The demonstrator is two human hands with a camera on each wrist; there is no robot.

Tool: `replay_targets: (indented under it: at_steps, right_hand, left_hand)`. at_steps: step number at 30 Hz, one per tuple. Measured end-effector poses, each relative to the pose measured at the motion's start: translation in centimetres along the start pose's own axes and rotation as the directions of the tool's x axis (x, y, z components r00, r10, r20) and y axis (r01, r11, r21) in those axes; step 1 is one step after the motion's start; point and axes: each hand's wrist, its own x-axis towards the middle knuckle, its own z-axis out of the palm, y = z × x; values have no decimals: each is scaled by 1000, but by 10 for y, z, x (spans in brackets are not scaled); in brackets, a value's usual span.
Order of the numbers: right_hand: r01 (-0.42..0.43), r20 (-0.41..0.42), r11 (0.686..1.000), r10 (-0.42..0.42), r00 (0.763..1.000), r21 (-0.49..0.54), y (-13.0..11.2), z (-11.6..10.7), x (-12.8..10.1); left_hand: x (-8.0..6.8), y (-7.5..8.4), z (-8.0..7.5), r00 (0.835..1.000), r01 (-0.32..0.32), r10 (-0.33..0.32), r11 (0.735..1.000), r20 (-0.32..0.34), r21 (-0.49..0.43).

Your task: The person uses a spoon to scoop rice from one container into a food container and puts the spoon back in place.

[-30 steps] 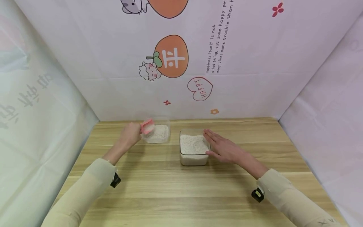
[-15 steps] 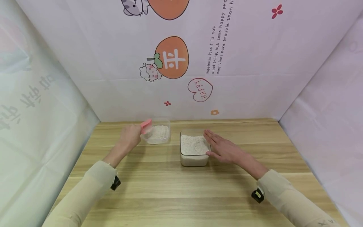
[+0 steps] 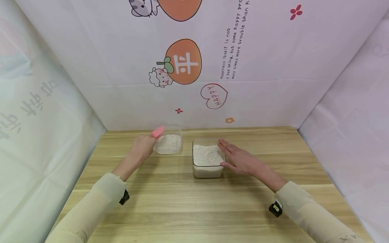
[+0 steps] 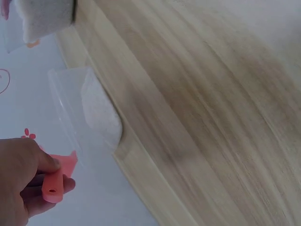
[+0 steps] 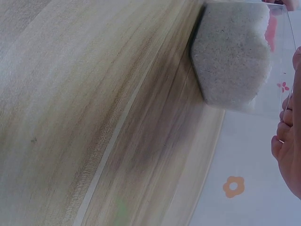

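My left hand (image 3: 143,146) grips the handle of a pink scoop (image 3: 158,132) at the left edge of a small clear plastic tub (image 3: 167,152). In the left wrist view, thumb and fingers close round the scoop's handle (image 4: 53,188). The scoop is tipped over, and its inside is hidden. White grain that looks like rice (image 3: 169,141) lies in the small tub. To its right stands a larger clear square container (image 3: 209,165), filled well up with the same grain. My right hand (image 3: 241,161) rests its extended fingers against that container's right rim.
Both containers stand on a wood-grain table (image 3: 182,202), near its back edge. A white printed sheet (image 3: 258,101) rises behind it, and pale sheets hang at the left and right sides.
The left hand has turned the scoop over and shifted slightly right. Grain showed in the scoop earlier; now its pink back faces up. The right hand and larger container have stayed put.
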Motion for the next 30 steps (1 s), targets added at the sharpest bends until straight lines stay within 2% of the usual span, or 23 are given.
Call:
replay_targets:
  at_steps: [4, 6, 8, 10, 12, 15, 16, 19, 25, 30]
  right_hand:
    - [-4, 0, 1000, 4, 1000, 5, 0, 0, -1]
    - [-10, 8, 1000, 9, 1000, 11, 0, 0, -1]
    - [-19, 22, 1000, 19, 1000, 13, 0, -1, -1]
    - [-25, 30, 1000, 24, 999, 16, 0, -1, -1]
    - [-27, 34, 1000, 26, 999, 17, 1, 0, -1]
    - [-30, 30, 999, 30, 999, 19, 1, 0, -1]
    - [-31, 28, 999, 31, 999, 19, 1, 0, -1]
    - [-38, 24, 999, 38, 999, 21, 1, -1, -1]
    - [-42, 25, 999, 42, 999, 27, 2, 1, -2]
    - [-37, 18, 999, 37, 999, 24, 1, 1, -2]
  left_hand:
    - [-3, 5, 1, 996, -55, 59, 996, -61, 68]
    - [-3, 7, -2, 997, -34, 33, 999, -69, 0]
    - [-3, 8, -6, 998, 7, -15, 990, -61, -140]
    - [-1, 8, -10, 998, 53, -62, 951, -18, -305]
    - [2, 9, -15, 996, 91, -93, 885, 19, -456]
    - [5, 10, -22, 993, 119, -93, 823, 75, -556]
    - [5, 12, -26, 993, 119, -90, 814, 79, -568]
    - [7, 18, -36, 995, 96, -66, 822, 75, -562]
    - [12, 35, -58, 999, 4, 12, 887, 31, -462]
    - [21, 53, -77, 994, -105, 98, 925, -37, -366]
